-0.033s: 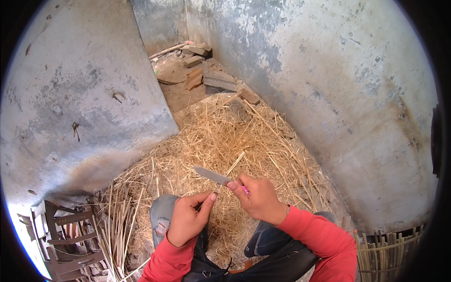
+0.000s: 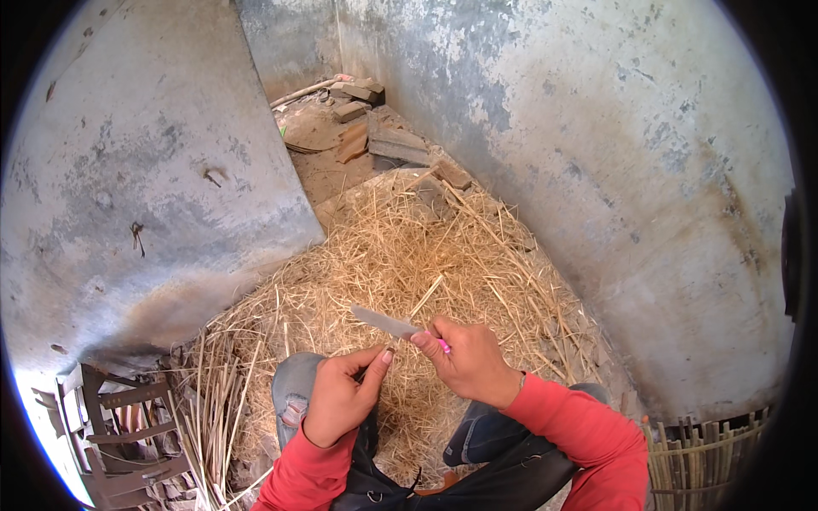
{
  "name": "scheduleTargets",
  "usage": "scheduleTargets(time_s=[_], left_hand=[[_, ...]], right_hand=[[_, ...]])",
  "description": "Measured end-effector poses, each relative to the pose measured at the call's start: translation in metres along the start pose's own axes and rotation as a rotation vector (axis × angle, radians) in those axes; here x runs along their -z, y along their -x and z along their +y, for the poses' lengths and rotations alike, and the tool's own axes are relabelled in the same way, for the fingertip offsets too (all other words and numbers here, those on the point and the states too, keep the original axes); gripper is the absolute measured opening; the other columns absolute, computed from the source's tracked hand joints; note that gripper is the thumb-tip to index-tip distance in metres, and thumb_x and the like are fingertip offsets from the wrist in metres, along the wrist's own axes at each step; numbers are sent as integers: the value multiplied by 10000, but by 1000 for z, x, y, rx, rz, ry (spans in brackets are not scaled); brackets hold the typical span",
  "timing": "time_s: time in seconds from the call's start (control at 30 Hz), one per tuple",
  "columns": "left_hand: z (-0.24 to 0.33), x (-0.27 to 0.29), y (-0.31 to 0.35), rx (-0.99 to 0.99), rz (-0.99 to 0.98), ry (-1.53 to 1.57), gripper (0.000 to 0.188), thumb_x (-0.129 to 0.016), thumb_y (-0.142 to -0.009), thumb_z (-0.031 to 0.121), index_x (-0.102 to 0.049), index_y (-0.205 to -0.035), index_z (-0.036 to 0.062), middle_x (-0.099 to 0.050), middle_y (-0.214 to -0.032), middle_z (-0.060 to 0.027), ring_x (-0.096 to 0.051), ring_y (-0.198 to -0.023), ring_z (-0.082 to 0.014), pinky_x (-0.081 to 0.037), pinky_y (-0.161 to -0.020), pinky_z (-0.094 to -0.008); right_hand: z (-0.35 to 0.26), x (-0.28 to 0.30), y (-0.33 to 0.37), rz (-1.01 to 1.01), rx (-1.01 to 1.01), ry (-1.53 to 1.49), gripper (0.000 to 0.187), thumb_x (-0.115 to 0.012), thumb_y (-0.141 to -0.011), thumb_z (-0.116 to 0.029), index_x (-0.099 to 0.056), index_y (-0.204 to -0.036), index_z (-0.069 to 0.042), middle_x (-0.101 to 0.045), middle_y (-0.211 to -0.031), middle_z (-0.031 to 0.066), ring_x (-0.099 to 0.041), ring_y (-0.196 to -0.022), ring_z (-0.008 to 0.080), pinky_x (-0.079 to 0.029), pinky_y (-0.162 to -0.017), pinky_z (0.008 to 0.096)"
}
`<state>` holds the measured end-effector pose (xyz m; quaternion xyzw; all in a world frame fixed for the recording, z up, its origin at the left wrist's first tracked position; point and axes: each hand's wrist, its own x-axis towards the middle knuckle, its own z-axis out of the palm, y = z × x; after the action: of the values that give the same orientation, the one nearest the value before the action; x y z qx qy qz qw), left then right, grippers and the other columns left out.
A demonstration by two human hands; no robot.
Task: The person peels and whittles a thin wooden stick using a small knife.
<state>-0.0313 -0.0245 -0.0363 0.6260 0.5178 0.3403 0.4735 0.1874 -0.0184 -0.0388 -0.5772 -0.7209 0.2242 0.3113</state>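
Observation:
My right hand is closed round the pink handle of a knife. Its broad grey blade points up and to the left over the straw, and my thumb presses near the base of the blade. Just left of and below the knife, my left hand is closed in a pinch. A tiny brownish end shows at the thumb and fingertip; the rest is hidden in the hand, so I cannot make out what it is. The blade is apart from the left fingertips in the picture.
Loose straw and shavings cover the floor between two worn walls. Long thin strips lie at the left beside a dark wooden chair. Bricks are piled at the far corner. A slatted bamboo basket stands at the lower right.
The knife blade has tilted very slightly, its tip a touch lower. Both hands are otherwise in nearly the same place.

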Motion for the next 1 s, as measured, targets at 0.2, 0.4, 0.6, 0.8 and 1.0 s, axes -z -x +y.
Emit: scheduleTargets(time_s=[0.2,0.4,0.6,0.8,1.0], left_hand=[[0,-2,0,-27,44,-30,230,-700,-1010,181,-765,-1121,-10,-609,-635,-90,-518,-609,-49,-454,-567,-278],[1,-3,2,-44,66,-72,224,-712,-1003,176,-770,-1099,-18,-591,-606,-93,-510,-591,-48,-444,-550,-278],[-2,0,3,-80,57,-75,216,-712,-1003,156,-768,-1064,-44,-558,-593,-94,-488,-585,-51,-431,-539,-282],[8,7,4,22,110,-41,222,-734,-989,159,-768,-1068,-45,-602,-617,-98,-522,-613,-46,-452,-565,-268],[-2,-6,5,-43,143,-43,257,-759,-969,156,-762,-1106,-61,-709,-695,-164,-605,-645,-51,-496,-605,-253]], right_hand=[[-12,14,2,-50,-28,-84,490,-619,-1031,-458,-642,-777,-39,-591,-583,180,-624,-532,389,-461,-501,479],[-2,17,0,-19,-60,-87,444,-639,-1015,-444,-702,-814,-53,-590,-570,179,-618,-519,389,-457,-488,476],[17,27,-9,143,26,167,440,-640,-1012,-433,-723,-795,-58,-572,-528,152,-592,-469,351,-441,-465,463],[42,67,-18,343,-145,159,386,-654,-1014,-397,-721,-796,-85,-576,-535,137,-529,-426,289,-408,-435,440],[-3,20,-2,153,56,58,402,-668,-1000,-385,-695,-749,-72,-600,-550,133,-606,-451,328,-463,-444,464]])
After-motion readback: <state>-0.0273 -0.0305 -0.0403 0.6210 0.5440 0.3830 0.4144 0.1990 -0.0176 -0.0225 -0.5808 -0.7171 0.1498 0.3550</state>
